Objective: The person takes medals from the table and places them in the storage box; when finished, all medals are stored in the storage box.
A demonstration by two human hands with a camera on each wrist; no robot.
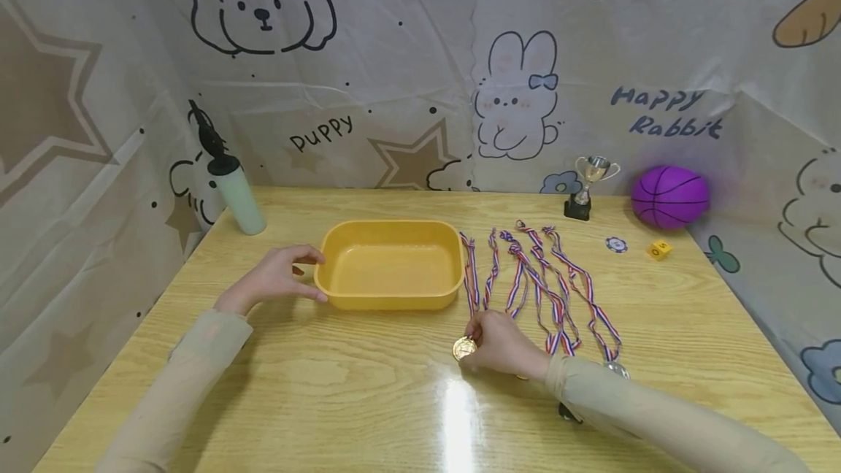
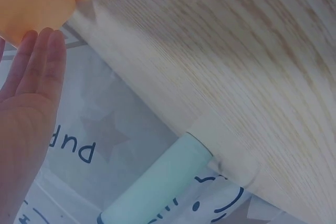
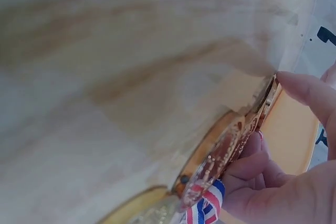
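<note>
My left hand point(image 1: 279, 276) rests against the left end of a yellow plastic basin point(image 1: 388, 303), thumb near its front corner and fingers farther back. In the left wrist view those fingers point(image 2: 41, 69) lie straight along the basin's wall point(image 2: 34, 3). To the right of the basin, my right hand point(image 1: 502, 345) pinches a gold medal point(image 1: 463, 349) by its edge, low over the table. Its striped ribbon point(image 1: 471, 276) runs back past the basin's right side. In the right wrist view more medals point(image 3: 212, 161) sit close beside the pinching fingers.
Several red-white-blue ribbons point(image 1: 558, 298) lie right of the basin, with a silver medal point(image 1: 616, 369) and a dark medal point(image 1: 568, 413) partly behind my right arm. Farther back are a green bottle point(image 1: 239, 199), a trophy cup point(image 1: 585, 188), a purple ball point(image 1: 670, 197), a chip point(image 1: 616, 244) and a yellow cube point(image 1: 660, 250).
</note>
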